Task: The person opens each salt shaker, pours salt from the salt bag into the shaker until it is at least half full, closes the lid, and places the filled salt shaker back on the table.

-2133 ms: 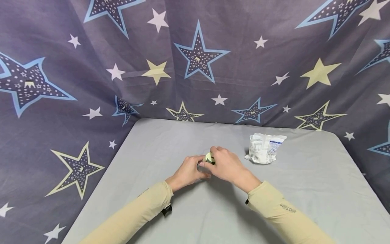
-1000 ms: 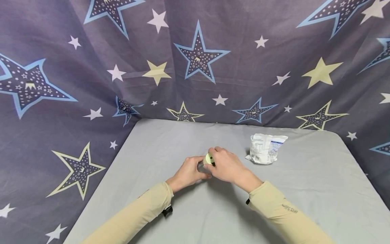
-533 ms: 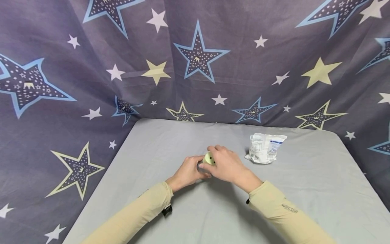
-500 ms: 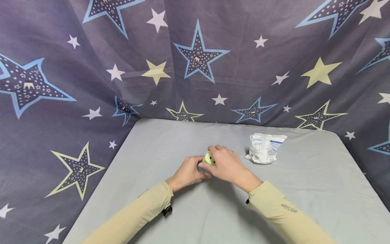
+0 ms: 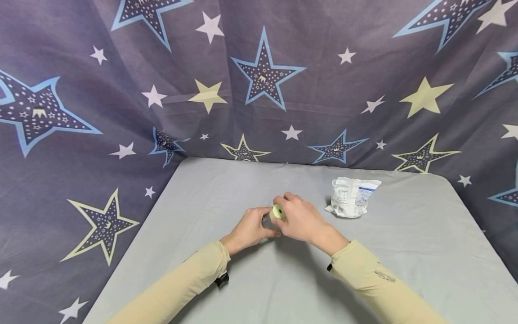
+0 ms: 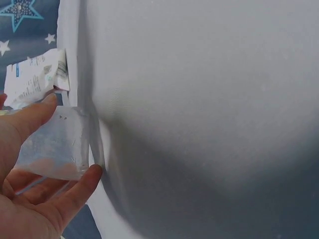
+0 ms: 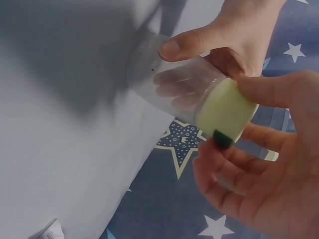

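Note:
Near the middle of the cloth-covered table, a clear see-through jar (image 7: pixel 144 67) is held tilted between both hands. Its pale yellow-green lid (image 7: pixel 222 107) has a dark green tab at the edge. My left hand (image 5: pixel 252 225) grips the jar's body, thumb on one side and fingers round the other; the fingers show through the wall in the right wrist view. The thumb and fingers of my right hand (image 5: pixel 301 219) hold the lid, which is still on the jar. In the left wrist view, the jar's body looks hollow and see-through.
A crumpled white packet (image 5: pixel 350 198) with printed labels stands to the right of my hands. Grey cloth covers the table (image 5: pixel 218 189). A dark curtain (image 5: pixel 307 112) with a star pattern hangs behind and along the sides.
My right fingers have shifted slightly round the lid, and the lid's dark mark shows at a different place. The left hand keeps its grip; the packet stays put.

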`<state>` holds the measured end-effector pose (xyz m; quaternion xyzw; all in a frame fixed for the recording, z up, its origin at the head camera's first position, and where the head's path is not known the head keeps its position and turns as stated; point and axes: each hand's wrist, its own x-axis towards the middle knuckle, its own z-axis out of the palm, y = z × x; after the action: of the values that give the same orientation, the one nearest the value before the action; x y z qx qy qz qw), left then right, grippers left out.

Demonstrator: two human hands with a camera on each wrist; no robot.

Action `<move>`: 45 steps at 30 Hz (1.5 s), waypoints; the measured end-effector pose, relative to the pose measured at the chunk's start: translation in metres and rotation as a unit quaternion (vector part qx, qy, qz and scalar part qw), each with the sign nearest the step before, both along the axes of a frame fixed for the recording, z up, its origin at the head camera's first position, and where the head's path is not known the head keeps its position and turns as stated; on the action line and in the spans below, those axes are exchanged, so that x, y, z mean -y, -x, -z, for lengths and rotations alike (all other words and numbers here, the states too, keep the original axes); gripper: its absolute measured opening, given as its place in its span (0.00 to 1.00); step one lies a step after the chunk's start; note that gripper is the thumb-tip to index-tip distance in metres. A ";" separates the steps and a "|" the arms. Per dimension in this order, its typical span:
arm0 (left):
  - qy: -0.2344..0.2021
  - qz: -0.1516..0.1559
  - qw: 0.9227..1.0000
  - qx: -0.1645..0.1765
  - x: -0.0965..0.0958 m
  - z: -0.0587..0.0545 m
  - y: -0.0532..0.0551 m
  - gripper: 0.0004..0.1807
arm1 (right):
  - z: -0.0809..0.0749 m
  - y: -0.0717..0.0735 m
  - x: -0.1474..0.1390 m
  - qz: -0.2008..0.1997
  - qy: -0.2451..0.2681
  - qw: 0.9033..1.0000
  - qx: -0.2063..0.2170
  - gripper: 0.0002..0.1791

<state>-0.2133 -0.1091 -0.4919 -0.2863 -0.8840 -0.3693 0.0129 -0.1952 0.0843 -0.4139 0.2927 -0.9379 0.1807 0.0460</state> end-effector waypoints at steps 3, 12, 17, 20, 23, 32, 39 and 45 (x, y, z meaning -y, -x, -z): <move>0.002 -0.002 1.000 -0.005 0.000 0.001 0.000 0.29 | -0.001 -0.001 -0.001 -0.015 -0.005 1.000 -0.002 0.19; -0.001 0.000 1.000 0.012 0.001 0.002 0.000 0.31 | 0.000 0.000 0.002 0.051 0.000 0.999 0.016 0.30; -0.006 -0.001 1.000 0.018 0.001 0.001 0.001 0.31 | 0.002 0.001 0.002 0.067 0.003 0.998 0.015 0.27; -0.005 -0.003 1.000 0.020 0.001 0.001 0.000 0.31 | 0.002 0.001 0.002 0.062 0.008 0.998 0.024 0.25; -0.001 -0.005 1.000 0.021 0.001 0.001 0.001 0.31 | 0.002 0.001 0.002 0.051 0.006 0.998 0.026 0.23; 0.006 -0.006 1.000 0.012 0.001 0.002 0.001 0.31 | 0.002 -0.001 -0.002 -0.001 -0.009 1.000 0.001 0.24; 0.006 -0.004 1.000 0.008 0.000 0.001 0.001 0.31 | 0.002 -0.001 0.000 0.022 -0.004 1.000 0.004 0.34; -0.011 0.000 1.000 0.019 0.001 0.001 0.001 0.28 | 0.004 0.002 0.003 0.062 -0.002 0.998 0.007 0.31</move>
<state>-0.2140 -0.1096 -0.4930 -0.2793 -0.8799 -0.3844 -0.0007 -0.1970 0.0812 -0.4179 0.2325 -0.9549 0.1775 0.0504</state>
